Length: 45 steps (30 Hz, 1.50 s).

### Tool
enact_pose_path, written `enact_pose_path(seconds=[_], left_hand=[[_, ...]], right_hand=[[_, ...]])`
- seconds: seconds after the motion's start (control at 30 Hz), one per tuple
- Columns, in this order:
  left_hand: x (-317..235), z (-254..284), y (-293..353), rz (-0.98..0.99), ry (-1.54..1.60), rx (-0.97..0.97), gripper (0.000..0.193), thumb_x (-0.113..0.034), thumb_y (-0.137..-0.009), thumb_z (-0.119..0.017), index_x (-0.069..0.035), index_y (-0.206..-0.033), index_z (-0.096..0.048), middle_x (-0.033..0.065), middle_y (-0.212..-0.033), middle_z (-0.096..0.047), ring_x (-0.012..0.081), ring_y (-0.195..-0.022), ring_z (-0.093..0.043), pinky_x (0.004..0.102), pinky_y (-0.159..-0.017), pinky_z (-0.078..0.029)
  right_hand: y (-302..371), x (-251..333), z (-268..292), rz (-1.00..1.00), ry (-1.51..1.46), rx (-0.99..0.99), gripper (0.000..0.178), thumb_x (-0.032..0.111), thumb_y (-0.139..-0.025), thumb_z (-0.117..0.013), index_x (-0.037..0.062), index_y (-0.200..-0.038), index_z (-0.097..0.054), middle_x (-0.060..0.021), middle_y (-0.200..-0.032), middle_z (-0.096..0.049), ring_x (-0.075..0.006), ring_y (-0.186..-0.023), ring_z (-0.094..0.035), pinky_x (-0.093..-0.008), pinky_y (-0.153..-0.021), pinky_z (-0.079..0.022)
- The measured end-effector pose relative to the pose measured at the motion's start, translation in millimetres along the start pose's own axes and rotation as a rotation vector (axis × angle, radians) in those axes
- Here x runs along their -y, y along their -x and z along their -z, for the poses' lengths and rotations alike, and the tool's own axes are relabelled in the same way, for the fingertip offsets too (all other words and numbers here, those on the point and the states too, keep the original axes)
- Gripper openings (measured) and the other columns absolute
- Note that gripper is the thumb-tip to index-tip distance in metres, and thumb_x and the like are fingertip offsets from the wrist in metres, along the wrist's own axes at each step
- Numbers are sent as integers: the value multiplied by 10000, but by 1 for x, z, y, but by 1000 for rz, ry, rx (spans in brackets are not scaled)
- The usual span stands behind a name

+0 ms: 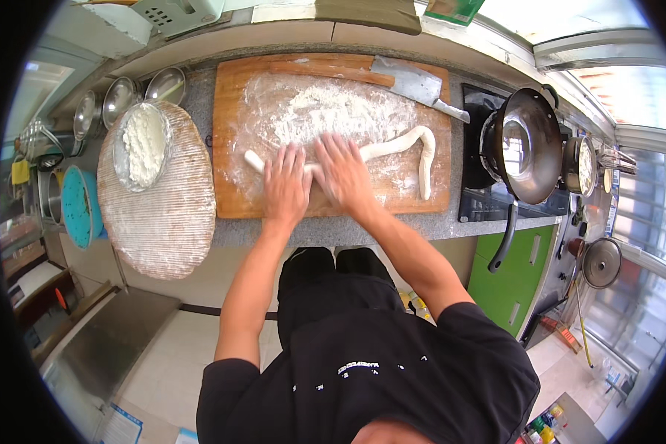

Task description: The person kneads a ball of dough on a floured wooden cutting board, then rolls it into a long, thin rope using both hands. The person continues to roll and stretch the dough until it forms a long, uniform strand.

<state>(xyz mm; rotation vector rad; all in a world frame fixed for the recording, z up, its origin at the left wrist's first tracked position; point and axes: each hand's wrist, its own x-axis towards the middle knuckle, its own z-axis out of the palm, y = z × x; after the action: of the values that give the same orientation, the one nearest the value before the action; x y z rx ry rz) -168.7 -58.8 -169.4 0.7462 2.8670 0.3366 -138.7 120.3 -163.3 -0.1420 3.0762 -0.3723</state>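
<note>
A long rope of white dough (pixel 392 144) lies across the floured wooden board (pixel 233 203), its right part bent round and hanging down toward me. Both palms press on its left stretch. My left hand (pixel 287 180) lies flat with fingers extended, close to the dough's left tip. Beside it, my right hand (pixel 342 174) is also flat, fingers stretched forward over the dough. Loose flour (pixel 340 111) is spread thickly beyond my fingers. A cleaver (pixel 414 83) and a wooden rolling pin (pixel 325 71) rest along the board's far edge.
Left of the board, a round ridged mat (pixel 159 229) bears a bowl of flour (pixel 142 148). A turquoise basin (pixel 80 207) and several metal bowls (pixel 120 100) stand farther left. At right, a wok (pixel 529 148) sits on the black cooktop (pixel 475 200), its handle jutting toward me.
</note>
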Motion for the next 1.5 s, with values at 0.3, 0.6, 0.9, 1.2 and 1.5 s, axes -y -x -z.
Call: enact_pose_path(seconds=[0.3,0.6,0.9,1.2,1.5], left_hand=[[-1,4,-19,110,-37,-94,631,-408,-1078,-496,-92,-1620,-431,121,-1745,-285,311,-1611,-252,513,-1320,-167],[-67,-3,-47,-139,42,-89,633,-445,-1095,-452,-83,-1613,-430,118,-1742,-287,297,-1620,-224,506,-1327,-181],[-59,-8,19,-255,28,120,699,-528,-1079,-453,-87,-1620,-417,122,-1744,-286,284,-1609,-271,505,-1319,-190],[-15,0,-60,-81,-186,19,768,-564,-1061,-483,-110,-1661,-330,120,-1768,-209,287,-1631,-197,505,-1339,-111],[48,14,1,61,-52,22,598,-373,-965,-746,-91,-1466,-581,122,-1535,-460,314,-1442,-431,526,-1287,-287]], right_hand=[[-26,-32,17,-156,123,29,867,686,-1073,-255,78,-1690,-219,-155,-1751,-241,-306,-1631,-190,-471,-1340,-114],[24,-67,19,-172,187,114,866,695,-1070,-200,102,-1701,-166,-112,-1777,-160,-277,-1638,-159,-463,-1343,-88],[99,-66,23,-137,57,69,990,794,-989,-323,73,-1668,-311,-191,-1728,-293,-331,-1619,-234,-488,-1322,-155],[-18,-88,19,-206,-21,-174,965,774,-1029,-242,63,-1681,-248,-194,-1729,-279,-324,-1615,-238,-500,-1334,-104],[100,-102,50,-243,137,-112,900,546,-987,-650,-1,-1630,-338,-228,-1688,-336,-354,-1583,-303,-545,-1305,-191]])
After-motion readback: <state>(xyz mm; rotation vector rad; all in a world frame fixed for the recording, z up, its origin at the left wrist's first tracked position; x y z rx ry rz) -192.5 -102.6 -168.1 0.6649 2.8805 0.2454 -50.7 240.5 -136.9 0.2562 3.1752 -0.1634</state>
